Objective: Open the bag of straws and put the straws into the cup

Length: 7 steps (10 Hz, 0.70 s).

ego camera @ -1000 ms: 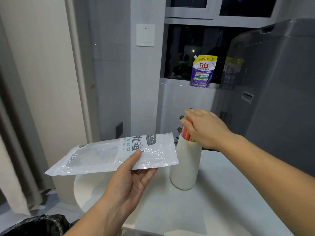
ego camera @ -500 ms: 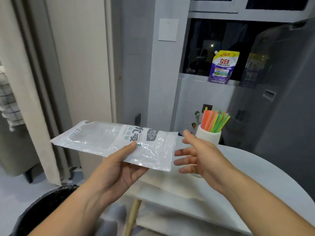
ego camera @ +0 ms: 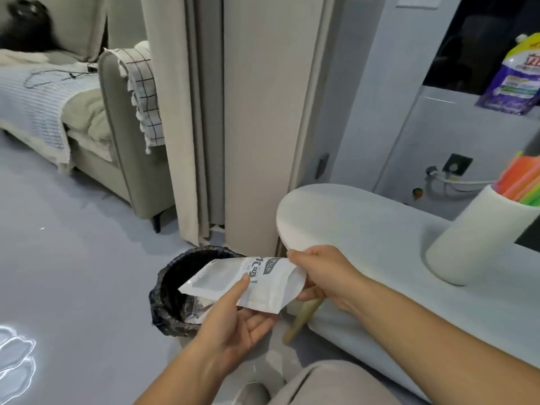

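The white cup (ego camera: 473, 241) stands on the white table (ego camera: 350, 217) at the right, with the coloured straws (ego camera: 523, 185) sticking out of its top. The flat, clear and white straw bag (ego camera: 263, 285) is held low, over the rim of a black-lined bin. My left hand (ego camera: 236, 325) holds the bag from below, thumb pressed on its top face. My right hand (ego camera: 324, 276) grips the bag's right end and bends it.
A bin (ego camera: 178, 290) with a black liner stands on the floor left of the table. A grey sofa (ego camera: 117, 135) with a checked cloth is at the far left. Curtains (ego camera: 201, 112) hang behind the bin. A purple pouch (ego camera: 514, 83) sits on the window ledge.
The view has swung left and down. Both hands dropped with the bag from table height to over the bin. My right hand, free before, now grips the bag's right end.
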Each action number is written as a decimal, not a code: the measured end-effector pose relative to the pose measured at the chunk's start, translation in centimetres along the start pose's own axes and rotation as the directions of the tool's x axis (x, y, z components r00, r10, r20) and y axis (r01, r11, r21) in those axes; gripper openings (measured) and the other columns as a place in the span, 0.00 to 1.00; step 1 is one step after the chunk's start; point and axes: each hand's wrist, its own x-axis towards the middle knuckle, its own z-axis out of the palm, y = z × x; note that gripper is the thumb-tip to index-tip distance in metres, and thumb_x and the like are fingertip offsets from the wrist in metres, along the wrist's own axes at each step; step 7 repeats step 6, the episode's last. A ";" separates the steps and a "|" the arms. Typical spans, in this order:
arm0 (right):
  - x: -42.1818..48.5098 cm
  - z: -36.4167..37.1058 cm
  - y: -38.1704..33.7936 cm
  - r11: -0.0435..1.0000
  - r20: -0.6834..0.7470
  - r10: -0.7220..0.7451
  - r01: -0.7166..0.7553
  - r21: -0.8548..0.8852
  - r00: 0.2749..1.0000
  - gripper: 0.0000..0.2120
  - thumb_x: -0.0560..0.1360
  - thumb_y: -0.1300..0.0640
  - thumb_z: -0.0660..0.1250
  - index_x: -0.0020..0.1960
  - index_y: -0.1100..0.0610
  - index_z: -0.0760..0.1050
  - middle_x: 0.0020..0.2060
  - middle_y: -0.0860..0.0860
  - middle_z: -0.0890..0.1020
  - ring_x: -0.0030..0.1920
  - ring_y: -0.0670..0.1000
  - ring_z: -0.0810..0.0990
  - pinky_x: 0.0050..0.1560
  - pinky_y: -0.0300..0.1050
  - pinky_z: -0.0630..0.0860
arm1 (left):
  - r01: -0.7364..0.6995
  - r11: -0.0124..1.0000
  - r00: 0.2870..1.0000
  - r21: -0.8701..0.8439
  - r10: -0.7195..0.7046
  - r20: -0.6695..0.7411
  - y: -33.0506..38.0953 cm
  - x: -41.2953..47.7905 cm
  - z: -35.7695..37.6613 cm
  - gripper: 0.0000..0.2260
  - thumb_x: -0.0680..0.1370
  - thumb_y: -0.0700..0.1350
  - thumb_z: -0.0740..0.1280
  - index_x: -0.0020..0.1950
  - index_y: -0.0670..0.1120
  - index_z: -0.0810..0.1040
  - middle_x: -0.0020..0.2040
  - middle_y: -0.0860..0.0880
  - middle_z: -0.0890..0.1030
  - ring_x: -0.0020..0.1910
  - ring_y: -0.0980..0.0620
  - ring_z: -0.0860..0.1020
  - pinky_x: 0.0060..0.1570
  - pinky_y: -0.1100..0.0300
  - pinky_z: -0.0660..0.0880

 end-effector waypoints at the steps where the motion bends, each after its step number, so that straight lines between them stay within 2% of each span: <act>1: 1.5 2.7 0.7 0.997 0.028 0.049 -0.047 -0.056 0.998 0.14 0.77 0.49 0.69 0.42 0.59 0.76 0.40 0.59 0.84 0.31 0.55 0.83 0.32 0.47 0.83 | 0.024 1.000 0.999 -0.019 -0.025 -0.040 -0.2 1.1 -2.4 0.17 0.81 0.50 0.67 0.65 0.40 0.79 0.55 0.35 0.86 0.52 0.37 0.86 0.46 0.44 0.83; 2: 2.4 4.6 1.5 0.991 0.051 0.121 -0.118 -0.059 0.991 0.16 0.79 0.47 0.67 0.50 0.61 0.78 0.45 0.60 0.84 0.33 0.56 0.84 0.31 0.46 0.83 | 0.066 0.997 0.996 -0.033 -0.067 -0.059 -0.4 2.0 -3.8 0.21 0.81 0.53 0.66 0.67 0.39 0.79 0.57 0.34 0.85 0.55 0.36 0.84 0.45 0.45 0.84; 3: 2.6 5.1 2.4 0.978 0.098 0.204 -0.199 -0.057 0.974 0.20 0.81 0.46 0.62 0.65 0.59 0.72 0.53 0.59 0.82 0.40 0.56 0.83 0.32 0.45 0.83 | 0.164 0.982 0.984 -0.093 -0.169 -0.057 -0.7 2.2 -4.4 0.33 0.78 0.56 0.69 0.71 0.32 0.70 0.59 0.29 0.82 0.51 0.34 0.85 0.38 0.43 0.85; 4: 2.3 4.0 3.1 0.976 0.074 0.198 -0.190 -0.108 0.977 0.16 0.81 0.46 0.61 0.63 0.55 0.72 0.55 0.58 0.81 0.48 0.58 0.84 0.43 0.50 0.85 | 0.229 0.971 0.973 -0.069 -0.231 -0.026 -0.8 1.5 -4.2 0.37 0.72 0.58 0.73 0.65 0.28 0.73 0.57 0.28 0.82 0.45 0.35 0.87 0.35 0.44 0.85; 5: 1.1 1.5 3.7 0.986 0.036 0.148 -0.144 -0.089 0.988 0.15 0.80 0.48 0.62 0.53 0.60 0.78 0.49 0.60 0.83 0.42 0.59 0.83 0.47 0.55 0.84 | 0.262 0.965 0.965 -0.006 -0.262 0.026 -0.8 0.8 -3.5 0.37 0.71 0.58 0.74 0.66 0.31 0.71 0.56 0.30 0.84 0.46 0.36 0.87 0.35 0.45 0.85; 6: -1.4 -2.4 4.3 0.995 0.016 0.077 -0.075 -0.064 0.997 0.16 0.81 0.51 0.62 0.51 0.65 0.79 0.44 0.59 0.83 0.37 0.55 0.81 0.40 0.50 0.82 | 0.273 0.952 0.957 0.138 -0.284 0.065 -0.4 -0.3 -1.7 0.31 0.73 0.54 0.73 0.66 0.33 0.74 0.56 0.32 0.85 0.48 0.37 0.87 0.37 0.46 0.85; 7: -1.4 -2.4 4.3 0.995 0.016 0.077 -0.075 -0.064 0.997 0.16 0.81 0.51 0.62 0.51 0.65 0.79 0.44 0.59 0.83 0.37 0.55 0.81 0.40 0.50 0.82 | 0.273 0.952 0.957 0.138 -0.284 0.065 -0.4 -0.3 -1.7 0.31 0.73 0.54 0.73 0.66 0.33 0.74 0.56 0.32 0.85 0.48 0.37 0.87 0.37 0.46 0.85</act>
